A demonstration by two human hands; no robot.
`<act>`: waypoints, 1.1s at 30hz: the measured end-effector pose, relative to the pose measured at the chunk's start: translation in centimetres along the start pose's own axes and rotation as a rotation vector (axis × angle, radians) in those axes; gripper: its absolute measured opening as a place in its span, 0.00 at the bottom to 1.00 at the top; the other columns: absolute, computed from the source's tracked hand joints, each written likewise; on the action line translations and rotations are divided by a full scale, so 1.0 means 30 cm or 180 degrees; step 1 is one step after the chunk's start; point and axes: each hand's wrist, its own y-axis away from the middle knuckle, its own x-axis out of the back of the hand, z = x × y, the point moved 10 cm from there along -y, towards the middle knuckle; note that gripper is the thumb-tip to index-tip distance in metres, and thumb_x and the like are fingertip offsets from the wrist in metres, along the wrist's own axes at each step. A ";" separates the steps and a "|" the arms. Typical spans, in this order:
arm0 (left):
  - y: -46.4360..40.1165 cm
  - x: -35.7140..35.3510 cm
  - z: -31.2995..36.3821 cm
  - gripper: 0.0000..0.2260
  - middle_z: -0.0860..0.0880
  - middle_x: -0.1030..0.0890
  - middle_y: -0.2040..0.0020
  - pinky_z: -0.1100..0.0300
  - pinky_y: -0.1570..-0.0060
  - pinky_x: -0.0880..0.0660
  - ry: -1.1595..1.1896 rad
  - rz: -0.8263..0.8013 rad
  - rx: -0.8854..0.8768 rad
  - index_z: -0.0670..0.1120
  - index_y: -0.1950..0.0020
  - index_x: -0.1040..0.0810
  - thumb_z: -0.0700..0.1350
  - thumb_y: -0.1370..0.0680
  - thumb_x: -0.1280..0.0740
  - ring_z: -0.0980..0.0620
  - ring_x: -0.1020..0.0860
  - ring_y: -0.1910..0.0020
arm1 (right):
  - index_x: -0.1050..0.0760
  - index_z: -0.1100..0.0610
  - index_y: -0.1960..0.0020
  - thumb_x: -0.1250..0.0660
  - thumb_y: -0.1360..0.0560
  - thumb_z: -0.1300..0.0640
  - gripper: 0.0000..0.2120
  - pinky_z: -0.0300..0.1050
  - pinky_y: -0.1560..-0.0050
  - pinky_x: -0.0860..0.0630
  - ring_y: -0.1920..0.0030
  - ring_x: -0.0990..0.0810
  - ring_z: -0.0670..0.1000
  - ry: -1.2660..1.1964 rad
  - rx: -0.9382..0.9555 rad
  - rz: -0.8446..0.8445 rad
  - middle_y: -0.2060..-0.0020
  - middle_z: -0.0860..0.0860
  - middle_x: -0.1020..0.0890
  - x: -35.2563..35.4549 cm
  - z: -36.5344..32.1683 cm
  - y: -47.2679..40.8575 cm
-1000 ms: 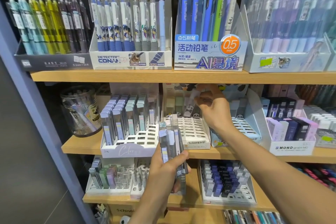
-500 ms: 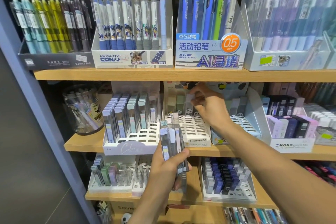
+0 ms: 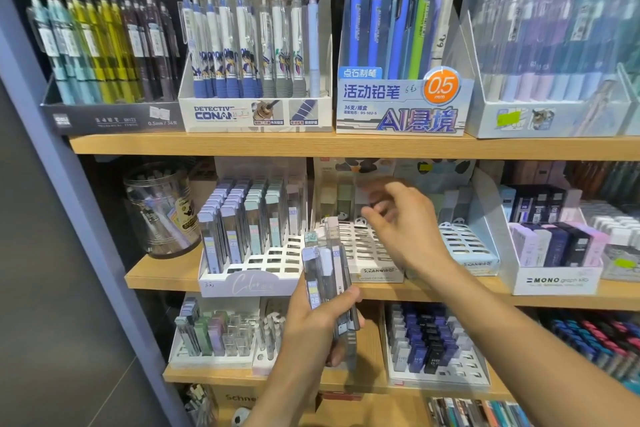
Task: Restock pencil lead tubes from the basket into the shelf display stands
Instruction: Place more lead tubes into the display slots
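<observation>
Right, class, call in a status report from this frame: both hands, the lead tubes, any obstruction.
Left hand gripping bundle of lead tubes. Right hand blurred over the white slotted stand, apparently empty. Nothing blocking its slots.

The right hand [image 3: 398, 218] is smeared by motion blur at mid-frame — whether its fingertips hold anything cannot be told. The left hand [image 3: 322, 319] covers the lower ends of the lead tubes [image 3: 325, 270] it grips, so their count is unclear. The pastel pen box [image 3: 554, 45] at upper right is blurred and cut by the frame edge — its print is unreadable.
</observation>
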 end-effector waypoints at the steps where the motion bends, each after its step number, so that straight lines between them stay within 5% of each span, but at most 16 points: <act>1: 0.000 -0.002 0.004 0.14 0.29 0.19 0.55 0.62 0.81 0.38 0.0061 -0.0065 -0.0007 0.39 0.42 0.22 0.45 0.23 0.26 0.50 0.27 0.76 | 0.19 0.52 0.46 0.27 0.23 0.56 0.07 0.42 0.54 0.22 0.55 0.19 0.46 -0.0534 -0.0255 -0.0123 0.56 0.46 0.17 -0.007 -0.003 0.044; 6: 0.012 -0.011 0.020 0.13 0.35 0.17 0.58 0.65 0.82 0.38 0.0408 -0.0357 0.0041 0.38 0.45 0.20 0.44 0.24 0.25 0.47 0.33 0.70 | 0.17 0.54 0.45 0.22 0.27 0.56 0.11 0.36 0.61 0.23 0.61 0.16 0.46 -0.2255 -0.1163 -0.1066 0.55 0.52 0.13 -0.108 -0.027 0.223; 9: 0.025 -0.012 0.021 0.13 0.36 0.17 0.56 0.65 0.83 0.37 0.0491 -0.0444 0.0059 0.41 0.46 0.18 0.44 0.27 0.22 0.44 0.30 0.60 | 0.16 0.54 0.46 0.20 0.31 0.59 0.14 0.38 0.55 0.22 0.60 0.14 0.49 -0.2357 -0.1199 -0.1180 0.55 0.56 0.13 -0.117 -0.038 0.246; 14: 0.061 -0.015 0.030 0.18 0.34 0.20 0.55 0.66 0.85 0.38 0.0522 -0.0535 0.0083 0.31 0.39 0.24 0.43 0.22 0.29 0.51 0.25 0.78 | 0.16 0.56 0.47 0.19 0.32 0.64 0.15 0.46 0.45 0.19 0.60 0.14 0.49 -0.2440 -0.1183 -0.1243 0.55 0.64 0.15 -0.103 -0.055 0.265; 21: 0.090 -0.003 0.039 0.14 0.35 0.14 0.50 0.65 0.86 0.37 0.0604 -0.0329 0.0093 0.42 0.39 0.21 0.44 0.23 0.30 0.42 0.15 0.67 | 0.17 0.56 0.44 0.26 0.28 0.73 0.17 0.54 0.50 0.16 0.53 0.13 0.62 -0.2810 -0.1470 -0.0934 0.52 0.60 0.14 -0.088 -0.017 0.270; 33: 0.077 0.007 0.045 0.15 0.35 0.14 0.48 0.65 0.85 0.39 0.0470 -0.0281 -0.0022 0.42 0.37 0.21 0.44 0.23 0.29 0.43 0.17 0.64 | 0.19 0.52 0.40 0.25 0.26 0.67 0.17 0.50 0.46 0.18 0.53 0.13 0.57 -0.2893 -0.1231 -0.0916 0.54 0.56 0.13 -0.060 -0.029 0.265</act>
